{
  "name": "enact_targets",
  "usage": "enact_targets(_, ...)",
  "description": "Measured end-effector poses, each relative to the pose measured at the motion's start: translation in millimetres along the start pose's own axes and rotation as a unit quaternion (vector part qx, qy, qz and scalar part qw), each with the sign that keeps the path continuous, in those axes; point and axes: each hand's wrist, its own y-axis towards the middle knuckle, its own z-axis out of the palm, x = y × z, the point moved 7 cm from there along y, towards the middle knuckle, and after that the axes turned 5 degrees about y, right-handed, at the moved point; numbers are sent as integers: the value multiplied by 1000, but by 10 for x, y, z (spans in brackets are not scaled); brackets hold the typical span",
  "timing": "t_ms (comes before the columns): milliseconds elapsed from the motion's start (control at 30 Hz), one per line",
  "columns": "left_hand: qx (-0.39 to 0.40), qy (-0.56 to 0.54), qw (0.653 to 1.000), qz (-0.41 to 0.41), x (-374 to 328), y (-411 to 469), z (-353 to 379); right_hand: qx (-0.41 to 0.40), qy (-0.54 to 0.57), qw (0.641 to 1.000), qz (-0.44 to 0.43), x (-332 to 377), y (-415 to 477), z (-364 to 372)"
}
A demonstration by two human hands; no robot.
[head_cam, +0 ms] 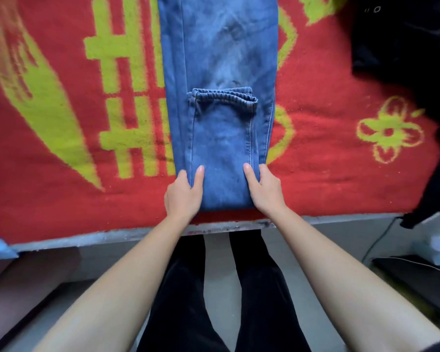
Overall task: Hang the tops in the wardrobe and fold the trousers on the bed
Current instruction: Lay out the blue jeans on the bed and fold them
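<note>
Faded blue denim trousers [221, 148] have their near folded end at the lower centre, where the left hand [183, 196] and right hand [264, 189] each grip a side edge, thumbs on top. They lie on a red bed blanket with yellow-green patterns [61, 199]. Farther up, their gathered elastic end [224, 96] rests on the denim. A black garment [404, 47] lies at the upper right.

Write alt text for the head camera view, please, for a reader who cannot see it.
The left hand and right hand grip the near folded edge of blue jeans laid lengthwise on a red blanket with yellow-green patterns; their elasticated end lies folded back on top. A black garment lies at the right.
</note>
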Motion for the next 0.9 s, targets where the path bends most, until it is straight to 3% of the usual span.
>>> enact_targets(100,0,-74,996,-44,191,-254,104,-49,20,999,-10,-153,-192,35)
enact_targets(167,7,-74,995,-60,316,-388,172,-42,-28,999,5,-253,-295,101)
enact_targets(367,40,24,995,-85,457,-360,350,-27,-171,985,25,-407,-266,217)
enact_targets(433,7,47,996,-77,406,-346,310,-38,-198,979,13,-375,-219,214)
enact_targets(500,-94,43,995,-8,328,-451,151,-93,-202,970,-96,-271,-310,126)
enact_targets(567,-172,93,968,156,164,-616,43,-130,-237,923,-274,-160,-517,75)
enact_targets(633,-123,180,912,348,36,-734,140,-66,-294,867,-396,-172,-648,125)
enact_targets(700,-30,284,856,430,81,-680,274,23,-397,819,-414,-248,-619,198)
enact_targets(767,30,355,819,449,151,-546,296,85,-483,784,-381,-298,-507,208)
enact_targets(833,51,379,801,461,124,-458,244,116,-495,775,-375,-214,-428,175)
enact_targets(900,77,378,804,453,29,-416,164,137,-456,789,-389,-37,-416,105)
